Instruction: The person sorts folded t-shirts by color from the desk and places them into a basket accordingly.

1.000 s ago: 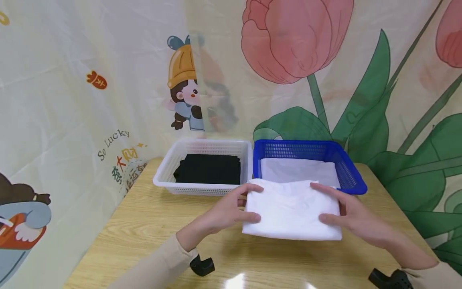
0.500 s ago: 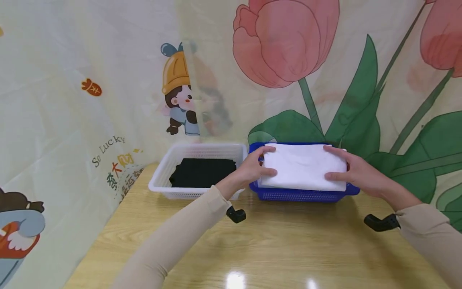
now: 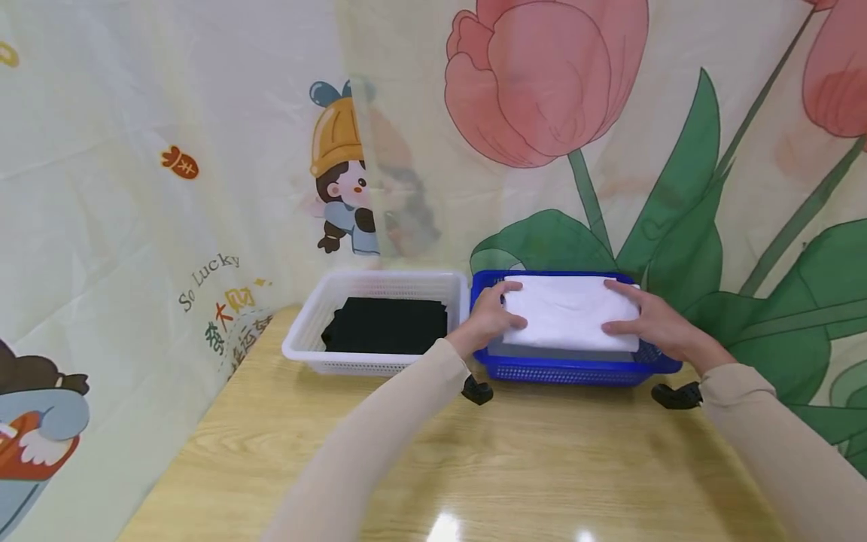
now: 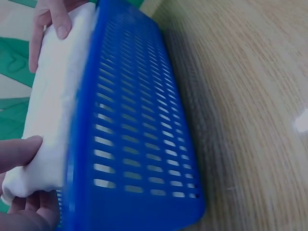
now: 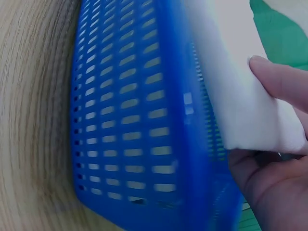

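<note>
My left hand and right hand grip opposite ends of a folded white cloth. They hold it at the opening of a blue perforated basket. In the left wrist view, the left thumb lies on the cloth's upper side, with fingers curled under its end. The right wrist view likewise has the right thumb on top and fingers below. Beneath the held cloth, a strip of another white cloth shows inside the basket. How far down the held cloth reaches is partly hidden.
Left of the blue basket, close beside it, stands a white perforated basket with folded black cloth in it. Both baskets are at the back of a wooden table, before a printed curtain.
Both hands have carried the white cloth from in front of the blue basket forward over it. Over the last half second the cloth has sunk slightly into the basket's opening.
</note>
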A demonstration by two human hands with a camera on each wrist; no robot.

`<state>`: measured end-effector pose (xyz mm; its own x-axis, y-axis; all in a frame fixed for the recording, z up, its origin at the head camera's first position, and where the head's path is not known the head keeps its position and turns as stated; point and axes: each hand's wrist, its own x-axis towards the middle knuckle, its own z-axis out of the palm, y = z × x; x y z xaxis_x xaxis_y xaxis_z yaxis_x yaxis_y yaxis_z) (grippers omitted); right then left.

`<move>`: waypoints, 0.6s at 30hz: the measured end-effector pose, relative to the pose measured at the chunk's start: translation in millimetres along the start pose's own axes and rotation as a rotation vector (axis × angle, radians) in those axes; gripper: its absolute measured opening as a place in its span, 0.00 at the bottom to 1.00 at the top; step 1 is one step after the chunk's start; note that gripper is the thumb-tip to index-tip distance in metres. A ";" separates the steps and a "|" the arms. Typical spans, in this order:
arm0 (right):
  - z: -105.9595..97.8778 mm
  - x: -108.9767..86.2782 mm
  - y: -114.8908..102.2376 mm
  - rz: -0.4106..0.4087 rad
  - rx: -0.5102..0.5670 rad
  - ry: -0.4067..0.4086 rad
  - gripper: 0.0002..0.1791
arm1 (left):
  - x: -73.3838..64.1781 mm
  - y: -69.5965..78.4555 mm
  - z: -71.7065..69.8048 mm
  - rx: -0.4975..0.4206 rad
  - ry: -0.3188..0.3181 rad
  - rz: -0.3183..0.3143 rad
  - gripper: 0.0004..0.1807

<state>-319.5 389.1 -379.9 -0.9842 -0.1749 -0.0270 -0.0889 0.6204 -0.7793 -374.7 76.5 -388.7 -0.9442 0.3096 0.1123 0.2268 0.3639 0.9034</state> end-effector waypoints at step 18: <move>21.2 28.2 28.3 0.022 0.000 0.002 0.54 | 21.2 -24.2 26.3 -0.009 0.068 -0.185 0.45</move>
<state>-346.5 385.5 -415.9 -0.9863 -0.1595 -0.0432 -0.0668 0.6242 -0.7784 -393.9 97.5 -419.1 -0.9836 0.1781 -0.0284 0.0462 0.4008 0.9150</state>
